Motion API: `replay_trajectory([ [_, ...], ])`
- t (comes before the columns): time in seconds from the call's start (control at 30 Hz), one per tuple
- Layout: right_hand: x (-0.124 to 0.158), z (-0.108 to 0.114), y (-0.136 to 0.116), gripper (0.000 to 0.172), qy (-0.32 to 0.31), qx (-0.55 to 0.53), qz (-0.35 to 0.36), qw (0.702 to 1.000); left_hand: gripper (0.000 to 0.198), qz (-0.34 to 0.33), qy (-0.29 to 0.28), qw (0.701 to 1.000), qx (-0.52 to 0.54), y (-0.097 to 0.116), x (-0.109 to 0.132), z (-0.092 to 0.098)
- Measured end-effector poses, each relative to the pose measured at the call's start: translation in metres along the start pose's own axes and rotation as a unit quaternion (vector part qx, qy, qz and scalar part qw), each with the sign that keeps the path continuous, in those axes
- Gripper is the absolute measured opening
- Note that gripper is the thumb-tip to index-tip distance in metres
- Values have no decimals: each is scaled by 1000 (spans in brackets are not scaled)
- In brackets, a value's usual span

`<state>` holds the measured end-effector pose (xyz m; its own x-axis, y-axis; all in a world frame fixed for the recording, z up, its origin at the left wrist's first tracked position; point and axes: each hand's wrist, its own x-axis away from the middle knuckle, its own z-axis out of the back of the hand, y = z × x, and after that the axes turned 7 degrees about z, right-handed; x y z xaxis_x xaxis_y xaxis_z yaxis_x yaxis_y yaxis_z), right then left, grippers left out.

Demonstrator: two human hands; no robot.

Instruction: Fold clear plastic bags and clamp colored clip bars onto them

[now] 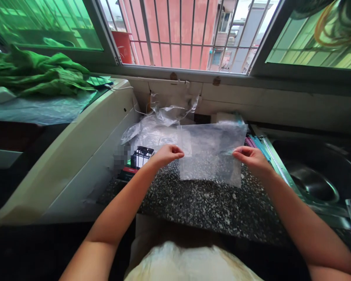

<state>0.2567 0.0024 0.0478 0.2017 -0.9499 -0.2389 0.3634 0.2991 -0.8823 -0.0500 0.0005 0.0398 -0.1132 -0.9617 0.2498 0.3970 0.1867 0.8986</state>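
A clear plastic bag (210, 156), flat and roughly rectangular, is stretched between my two hands above the speckled dark countertop (204, 210). My left hand (169, 154) pinches its left edge between thumb and fingers. At the opposite edge, my right hand (250, 157) pinches it in the same way. The counter's speckles show through the bag. Behind it lies a heap of crumpled clear plastic (155, 130). Left of my left hand sits a dark, glossy box-like item (142, 157) on top of a red and dark one (128, 173).
A metal sink (312, 183) is set in at the right. Thin purple and teal items (257, 146) lie beside its edge. On the left stands a white appliance (76, 156), with a green cloth (38, 72) on the surface behind it. A barred window (181, 35) is ahead.
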Motion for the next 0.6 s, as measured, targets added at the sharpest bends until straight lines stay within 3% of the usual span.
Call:
replay_trajectory([
  [0.17, 4, 4, 4, 43, 3, 7, -10, 1000, 8, 8, -6, 1000, -6, -7, -2, -10],
  [0.33, 8, 8, 8, 41, -6, 34, -7, 999, 13, -61, -8, 998, -8, -16, 2, -7],
  [0.47, 13, 8, 9, 36, 13, 39, 25, 999, 15, -185, 71, 979, -40, -12, 16, -4],
  [0.6, 28, 6, 14, 33, 35, 76, 68, 994, 20, -279, 167, 936, -134, -16, 40, -5],
])
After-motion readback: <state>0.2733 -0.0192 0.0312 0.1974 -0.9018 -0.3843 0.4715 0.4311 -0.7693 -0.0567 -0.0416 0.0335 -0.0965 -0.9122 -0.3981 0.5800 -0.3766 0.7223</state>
